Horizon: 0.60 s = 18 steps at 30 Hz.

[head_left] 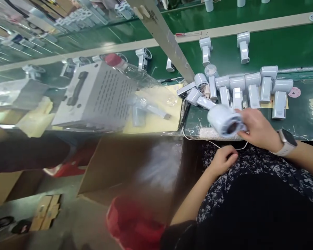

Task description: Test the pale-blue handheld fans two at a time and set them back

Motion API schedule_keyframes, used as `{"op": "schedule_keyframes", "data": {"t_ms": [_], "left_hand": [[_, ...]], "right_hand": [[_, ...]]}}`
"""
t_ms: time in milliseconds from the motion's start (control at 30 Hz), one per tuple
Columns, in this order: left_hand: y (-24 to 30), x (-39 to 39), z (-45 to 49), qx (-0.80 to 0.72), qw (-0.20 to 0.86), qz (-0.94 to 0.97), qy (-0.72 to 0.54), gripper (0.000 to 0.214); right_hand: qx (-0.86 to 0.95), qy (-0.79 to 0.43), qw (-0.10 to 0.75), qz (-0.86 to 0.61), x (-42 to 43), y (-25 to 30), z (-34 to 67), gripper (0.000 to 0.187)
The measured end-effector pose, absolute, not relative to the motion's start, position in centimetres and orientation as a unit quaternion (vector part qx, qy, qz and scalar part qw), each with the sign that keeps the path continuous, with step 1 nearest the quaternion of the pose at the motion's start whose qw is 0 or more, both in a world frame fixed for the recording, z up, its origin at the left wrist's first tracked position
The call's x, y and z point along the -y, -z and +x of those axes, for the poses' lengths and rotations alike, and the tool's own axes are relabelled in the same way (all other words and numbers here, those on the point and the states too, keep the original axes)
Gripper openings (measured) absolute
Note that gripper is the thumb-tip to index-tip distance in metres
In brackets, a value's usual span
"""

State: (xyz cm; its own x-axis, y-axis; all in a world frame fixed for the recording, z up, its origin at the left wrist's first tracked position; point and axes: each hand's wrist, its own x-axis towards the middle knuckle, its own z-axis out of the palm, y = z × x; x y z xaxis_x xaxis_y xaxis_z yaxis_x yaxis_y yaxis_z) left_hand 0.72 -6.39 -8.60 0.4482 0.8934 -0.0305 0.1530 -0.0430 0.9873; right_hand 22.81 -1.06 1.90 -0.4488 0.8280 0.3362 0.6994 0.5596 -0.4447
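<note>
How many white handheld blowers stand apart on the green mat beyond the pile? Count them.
4: blower, blower right of the upright bar; blower, blower left of it; others may be hidden.

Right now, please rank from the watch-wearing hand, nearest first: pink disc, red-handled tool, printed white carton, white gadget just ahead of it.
From the right hand, in the head view:
1. White gadget, just ahead.
2. Pink disc, ahead to the right.
3. Red-handled tool, far ahead.
4. Printed white carton, far left.

a green workbench (281, 45) carrying rows of pale handheld fans (254, 95)
</note>
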Motion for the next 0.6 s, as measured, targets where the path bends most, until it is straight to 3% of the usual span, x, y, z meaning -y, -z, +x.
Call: {"op": "schedule_keyframes", "data": {"t_ms": [100,367,600], "left_hand": [[11.8,7.0,1.3,-0.425,0.614,0.619,-0.244,0.056],[17.0,5.4,-0.8,-0.423,0.7,0.558,-0.14,0.032],[20.0,4.7,0.6,-0.497,0.629,0.587,-0.115,0.035]], "right_hand": [[0.882,-0.019,0.155,-0.444,-0.1,-0.4,21.0,0.037],[0.897,0.023,0.148,-0.416,-0.6,0.1,20.9,0.04],[0.902,-0.017,0.145,-0.405,-1.0,0.5,19.8,0.045]]}}
